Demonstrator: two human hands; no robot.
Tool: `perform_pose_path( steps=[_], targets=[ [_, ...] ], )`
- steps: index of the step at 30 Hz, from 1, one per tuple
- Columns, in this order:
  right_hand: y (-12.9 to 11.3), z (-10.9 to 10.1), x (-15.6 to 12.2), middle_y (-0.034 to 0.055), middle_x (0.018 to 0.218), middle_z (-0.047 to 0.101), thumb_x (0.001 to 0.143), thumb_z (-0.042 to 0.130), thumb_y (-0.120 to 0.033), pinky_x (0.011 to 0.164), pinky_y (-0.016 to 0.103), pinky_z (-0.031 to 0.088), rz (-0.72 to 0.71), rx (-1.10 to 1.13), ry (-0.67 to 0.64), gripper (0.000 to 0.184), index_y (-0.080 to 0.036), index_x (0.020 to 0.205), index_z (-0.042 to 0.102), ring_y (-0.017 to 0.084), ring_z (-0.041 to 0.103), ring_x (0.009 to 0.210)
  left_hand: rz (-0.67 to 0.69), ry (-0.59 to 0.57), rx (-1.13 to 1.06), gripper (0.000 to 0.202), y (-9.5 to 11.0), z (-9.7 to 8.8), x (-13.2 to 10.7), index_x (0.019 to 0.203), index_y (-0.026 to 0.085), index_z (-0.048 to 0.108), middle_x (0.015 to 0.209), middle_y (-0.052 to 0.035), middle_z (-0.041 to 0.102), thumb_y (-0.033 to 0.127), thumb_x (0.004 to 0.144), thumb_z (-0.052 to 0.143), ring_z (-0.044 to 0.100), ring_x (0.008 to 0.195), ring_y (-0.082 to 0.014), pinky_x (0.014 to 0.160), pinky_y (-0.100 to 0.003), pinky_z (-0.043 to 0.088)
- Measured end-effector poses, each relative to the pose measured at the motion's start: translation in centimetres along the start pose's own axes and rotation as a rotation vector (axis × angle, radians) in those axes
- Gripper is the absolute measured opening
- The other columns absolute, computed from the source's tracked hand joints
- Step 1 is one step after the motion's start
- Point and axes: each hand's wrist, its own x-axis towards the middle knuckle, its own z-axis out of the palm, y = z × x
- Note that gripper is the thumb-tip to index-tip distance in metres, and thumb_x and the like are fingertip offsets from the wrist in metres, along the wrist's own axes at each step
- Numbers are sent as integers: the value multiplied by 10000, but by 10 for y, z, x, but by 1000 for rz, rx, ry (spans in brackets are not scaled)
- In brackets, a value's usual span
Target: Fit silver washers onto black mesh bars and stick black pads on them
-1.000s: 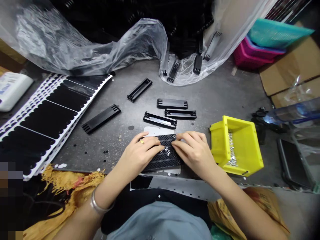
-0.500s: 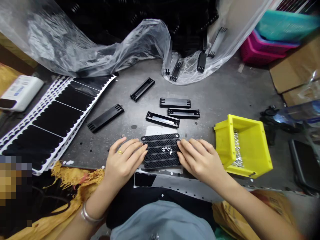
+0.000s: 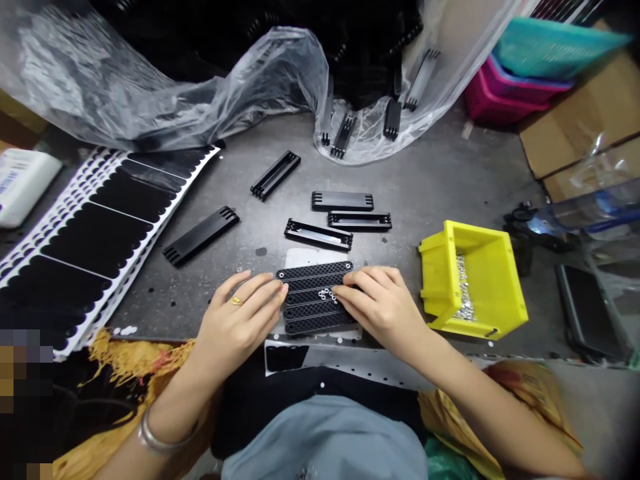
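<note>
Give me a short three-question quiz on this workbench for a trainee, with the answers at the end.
1. Which hand wears the gold ring?
2. True or false: the yellow plastic bin holds small silver parts.
3. What lies on the black mesh panel? A) a pair of scissors B) small metal rings C) a roll of tape

Key: 1. left hand; 2. true; 3. B

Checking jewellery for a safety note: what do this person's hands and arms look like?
Left arm and right arm are bare, without gloves or sleeves; the left arm carries a silver bangle, the left hand a gold ring; the right hand shows no jewellery.
</note>
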Motion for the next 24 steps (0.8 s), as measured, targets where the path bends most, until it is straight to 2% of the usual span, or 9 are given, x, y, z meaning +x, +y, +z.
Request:
perform_pose_path(
  steps=[2, 5, 8, 12, 15, 18, 21, 24],
  targets=[
    [-1, 0, -2, 27, 929, 759, 1041, 587, -213, 830, 347, 402, 12, -13, 19, 164, -197, 977, 737, 187, 614, 887, 34, 20, 19, 353, -3, 2, -2, 1308, 263, 664, 1174, -12, 799, 124, 985, 632, 728, 1155, -212, 1140, -432, 437],
    [5, -4, -13, 26, 956, 779, 1024, 605, -171, 857, 353, 397, 24, -86, 53, 136, -199, 1004, 736, 193, 619, 918, 77, 77, 54, 332, -5, 6, -6, 1272, 208, 668, 1147, -38, 806, 88, 963, 658, 745, 1097, -208, 1118, -422, 448],
    [11, -8, -25, 29, 1003, 789, 1012, 623, -175, 876, 353, 400, -4, -99, 58, 121, -206, 1043, 737, 195, 620, 936, 47, 60, 40, 280, -2, 4, -4, 1226, 222, 675, 1139, -37, 804, 110, 970, 653, 749, 1066, -203, 1092, -423, 456],
    [11, -6, -27, 41, 1002, 780, 1014, 630, -209, 857, 350, 403, 19, -18, 33, 109, -186, 1032, 735, 194, 620, 915, -59, -26, -36, 209, 11, -3, 14, 1170, 226, 689, 1128, -39, 796, 145, 990, 620, 739, 1068, -216, 1112, -457, 429],
    [10, -3, -20, 46, 996, 772, 1028, 620, -240, 840, 353, 395, 78, 11, 45, 127, -181, 1027, 732, 195, 617, 911, 9, -51, -147, 238, 24, 3, 32, 1223, 192, 684, 1159, -46, 791, 135, 1025, 564, 728, 1076, -194, 1126, -430, 416],
    [12, -2, -16, 31, 965, 762, 1032, 611, -233, 825, 352, 387, 63, 31, 38, 140, -188, 971, 728, 193, 612, 900, 74, -51, -191, 243, 28, 11, 41, 1236, 173, 686, 1169, -48, 793, 149, 1050, 532, 718, 1085, -195, 1113, -417, 422],
    [18, -5, -20, 24, 945, 759, 1019, 624, -210, 829, 358, 386, 71, 1, 21, 125, -188, 950, 726, 197, 613, 899, 71, -23, -183, 212, 21, 12, 36, 1189, 186, 704, 1141, -44, 801, 153, 1044, 554, 724, 1067, -195, 1120, -421, 414],
    [22, -8, -28, 29, 970, 769, 1006, 643, -206, 849, 363, 399, 65, -37, 29, 98, -190, 1007, 739, 204, 618, 917, 56, 0, -184, 178, 14, 8, 25, 1140, 199, 716, 1127, -35, 806, 147, 1028, 587, 733, 1059, -190, 1121, -415, 414]
  ],
)
